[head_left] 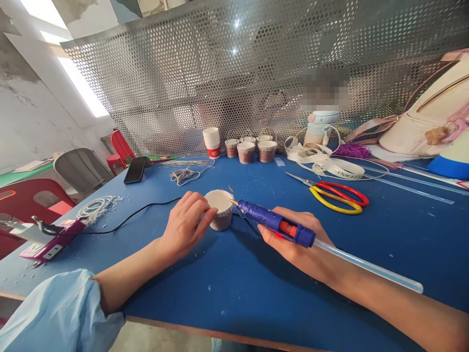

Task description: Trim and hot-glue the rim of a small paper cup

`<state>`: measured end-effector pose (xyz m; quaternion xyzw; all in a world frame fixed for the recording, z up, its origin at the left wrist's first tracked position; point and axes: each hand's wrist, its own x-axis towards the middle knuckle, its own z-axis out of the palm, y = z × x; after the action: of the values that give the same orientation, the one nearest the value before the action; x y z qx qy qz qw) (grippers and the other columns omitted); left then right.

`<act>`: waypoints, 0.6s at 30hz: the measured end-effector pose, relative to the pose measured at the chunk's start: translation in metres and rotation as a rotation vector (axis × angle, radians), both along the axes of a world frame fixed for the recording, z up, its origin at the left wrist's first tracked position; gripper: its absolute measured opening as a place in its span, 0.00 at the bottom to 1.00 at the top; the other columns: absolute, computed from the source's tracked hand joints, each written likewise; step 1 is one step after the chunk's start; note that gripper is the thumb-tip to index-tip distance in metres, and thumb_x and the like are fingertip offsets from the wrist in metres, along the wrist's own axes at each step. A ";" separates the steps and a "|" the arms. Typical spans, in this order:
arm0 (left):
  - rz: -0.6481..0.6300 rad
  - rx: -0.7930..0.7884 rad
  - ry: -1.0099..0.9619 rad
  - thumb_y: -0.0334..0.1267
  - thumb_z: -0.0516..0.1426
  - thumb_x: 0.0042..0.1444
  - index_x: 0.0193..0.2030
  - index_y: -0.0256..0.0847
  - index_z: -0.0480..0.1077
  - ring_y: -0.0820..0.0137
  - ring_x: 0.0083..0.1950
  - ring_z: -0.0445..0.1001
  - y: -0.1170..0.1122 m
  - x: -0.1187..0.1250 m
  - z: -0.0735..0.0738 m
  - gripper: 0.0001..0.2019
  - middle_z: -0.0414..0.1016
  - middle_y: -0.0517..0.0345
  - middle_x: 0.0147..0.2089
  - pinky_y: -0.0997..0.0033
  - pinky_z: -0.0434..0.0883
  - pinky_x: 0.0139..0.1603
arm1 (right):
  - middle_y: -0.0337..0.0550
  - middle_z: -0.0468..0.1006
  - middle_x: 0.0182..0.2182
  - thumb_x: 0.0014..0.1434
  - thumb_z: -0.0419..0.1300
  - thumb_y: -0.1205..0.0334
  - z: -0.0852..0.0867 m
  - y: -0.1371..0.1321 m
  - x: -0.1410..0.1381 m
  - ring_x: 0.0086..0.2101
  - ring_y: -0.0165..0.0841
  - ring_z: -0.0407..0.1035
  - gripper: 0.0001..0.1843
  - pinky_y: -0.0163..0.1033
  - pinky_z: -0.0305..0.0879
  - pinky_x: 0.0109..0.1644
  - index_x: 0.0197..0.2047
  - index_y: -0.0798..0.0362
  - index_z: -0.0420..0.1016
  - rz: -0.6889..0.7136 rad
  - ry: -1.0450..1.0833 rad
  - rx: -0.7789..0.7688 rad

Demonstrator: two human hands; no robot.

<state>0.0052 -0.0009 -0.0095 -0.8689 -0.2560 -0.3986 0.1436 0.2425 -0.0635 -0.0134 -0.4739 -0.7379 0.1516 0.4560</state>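
A small cup (221, 221) with a white inside and a brownish covering stands upright on the blue table. My left hand (188, 222) is at its left side, fingers curled and thumb against the cup; part of the grip is hidden. In my right hand (293, 225) is a blue hot glue gun (262, 215), its nozzle tip pointing left at the cup's right rim. From the gun's rear sticks a long clear glue stick (370, 266). Whether the nozzle touches the rim I cannot tell.
Behind stand several handled cups (245, 152), stacked paper cups (211, 143), cord (183, 176) and a phone (135, 170). Scissors (337, 195), ribbon (340, 167) and a bottle (322, 127) are rightward. A black cable (134, 214) runs to a power strip (54, 244).
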 end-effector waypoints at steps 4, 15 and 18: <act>0.010 -0.052 -0.008 0.33 0.53 0.64 0.42 0.39 0.69 0.67 0.43 0.68 0.001 0.010 -0.002 0.04 0.72 0.52 0.41 0.63 0.68 0.46 | 0.30 0.60 0.17 0.56 0.57 0.63 0.001 0.000 -0.001 0.20 0.25 0.52 0.11 0.33 0.56 0.26 0.23 0.50 0.63 0.007 0.007 -0.031; 0.012 -0.119 0.052 0.33 0.51 0.64 0.47 0.38 0.69 0.64 0.49 0.72 0.023 0.013 -0.005 0.08 0.74 0.48 0.48 0.60 0.70 0.50 | 0.33 0.60 0.19 0.56 0.58 0.57 0.014 0.003 0.005 0.21 0.28 0.56 0.15 0.33 0.58 0.25 0.22 0.49 0.58 -0.132 0.204 -0.116; 0.000 -0.162 0.133 0.34 0.48 0.66 0.47 0.38 0.71 0.64 0.46 0.74 0.042 0.023 0.003 0.11 0.77 0.50 0.45 0.60 0.69 0.49 | 0.33 0.62 0.18 0.54 0.59 0.52 0.013 0.010 0.013 0.20 0.28 0.57 0.16 0.35 0.57 0.24 0.22 0.49 0.59 -0.205 0.311 -0.178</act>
<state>0.0285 0.0410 -0.0069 -0.9021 -0.2775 -0.3181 0.0896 0.2551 -0.0532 -0.0001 -0.5557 -0.5902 0.2404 0.5339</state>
